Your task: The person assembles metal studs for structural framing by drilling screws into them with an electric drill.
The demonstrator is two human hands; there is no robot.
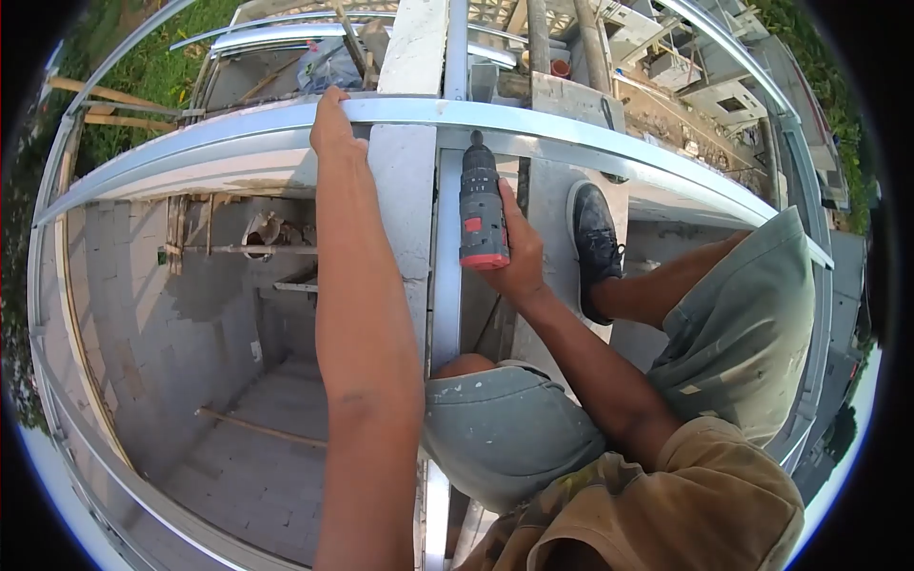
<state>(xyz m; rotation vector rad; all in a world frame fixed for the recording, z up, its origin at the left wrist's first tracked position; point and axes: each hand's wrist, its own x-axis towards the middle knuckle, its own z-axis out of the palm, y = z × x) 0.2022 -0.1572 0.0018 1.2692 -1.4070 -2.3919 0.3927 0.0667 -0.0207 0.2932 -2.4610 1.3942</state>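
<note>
A cordless drill (484,205), dark grey with red parts, is gripped in my right hand (520,249). Its chuck points away from me, with the tip at the near side of a long shiny metal channel (562,127). That channel runs crosswise over the wall top. My left hand (335,124) is closed round the same channel, left of the drill, with the thumb on the near side and fingers over the far edge. Under it, another metal channel (447,285) runs lengthwise towards me, beside a pale concrete beam (398,200).
Below left lies a deep block-walled room (228,381), a long drop from this height. My shoe (595,243) rests on a concrete ledge at right. More metal channels (276,38), a plastic sheet (329,67) and wooden poles (539,38) lie beyond.
</note>
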